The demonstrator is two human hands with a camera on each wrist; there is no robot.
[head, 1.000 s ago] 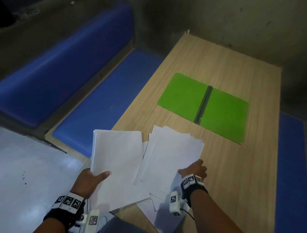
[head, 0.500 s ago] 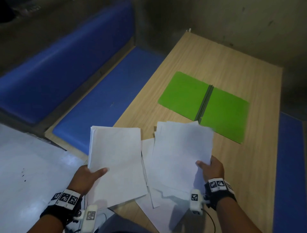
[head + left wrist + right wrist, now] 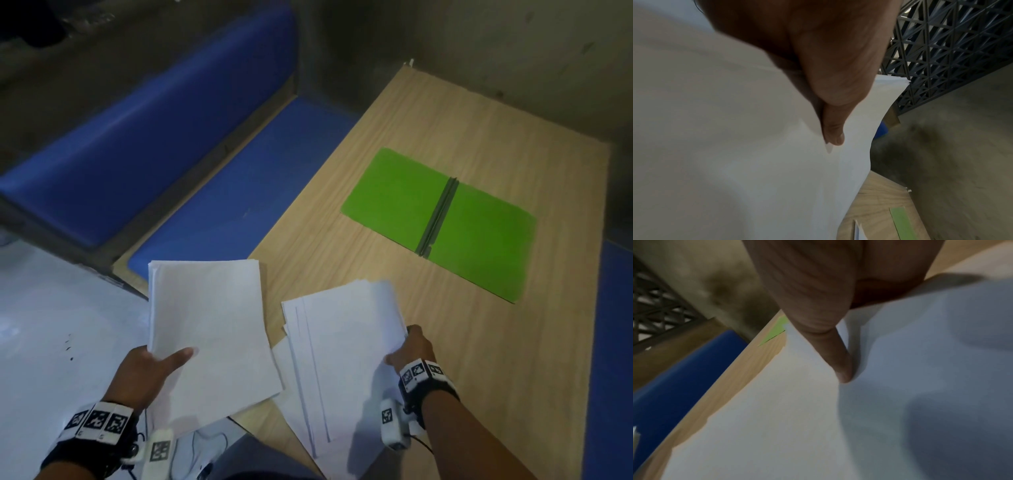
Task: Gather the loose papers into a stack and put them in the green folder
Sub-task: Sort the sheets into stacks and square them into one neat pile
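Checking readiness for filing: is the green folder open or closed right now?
Open. The green folder lies spread flat on the table, both halves showing either side of its dark spine, with no papers on it.

The right hand (image 3: 412, 349) has slid from the near edge of its sheaf of papers (image 3: 342, 349) round to the right-hand edge, and now grips it there, thumb on top. That sheaf has swung so its far end points up and left, clear of the green folder (image 3: 442, 219) it briefly overlapped. The left hand's stack (image 3: 209, 329) has drifted left, opening a gap of bare surface (image 3: 274, 291) between the two bundles.
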